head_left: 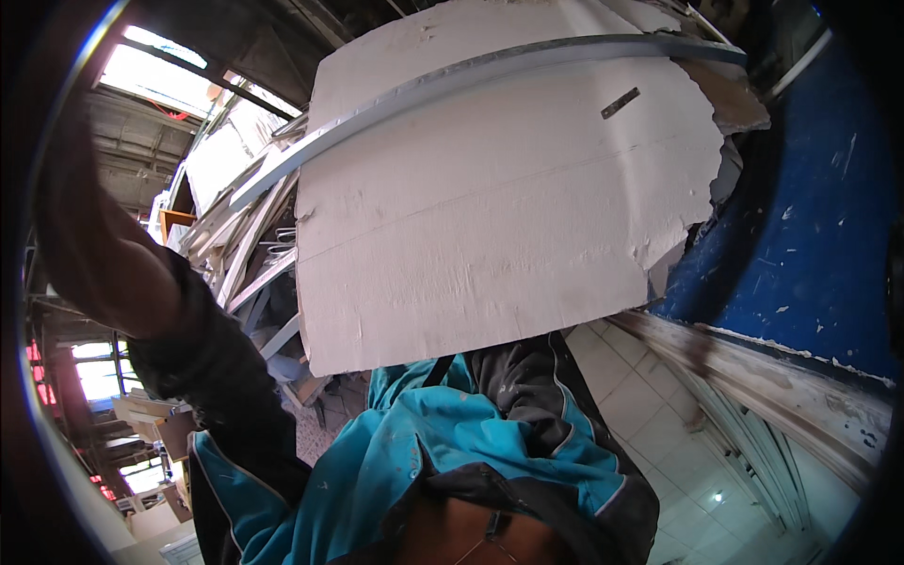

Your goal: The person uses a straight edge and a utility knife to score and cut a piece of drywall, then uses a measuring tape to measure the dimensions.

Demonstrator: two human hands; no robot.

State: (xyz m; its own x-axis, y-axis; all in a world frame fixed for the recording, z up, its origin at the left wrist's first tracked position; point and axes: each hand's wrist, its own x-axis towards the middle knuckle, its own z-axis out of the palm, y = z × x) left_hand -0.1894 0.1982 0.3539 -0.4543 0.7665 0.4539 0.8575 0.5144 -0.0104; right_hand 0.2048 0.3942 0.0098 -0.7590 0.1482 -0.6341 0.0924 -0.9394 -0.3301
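Prob. mid-handling big white flat board, long grey metal strip across far part; hands unseen, can't tell openness/grip; next move needs steady hold.

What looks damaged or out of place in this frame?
The large white board looks broken: its right edge is jagged, while its left runs fairly straight. The blue wall on the right shows pale scratches and flecks.

A rail lies across the far part of the board; scrap strips lie left of the board, a panel right of it, floor below its near right corner.
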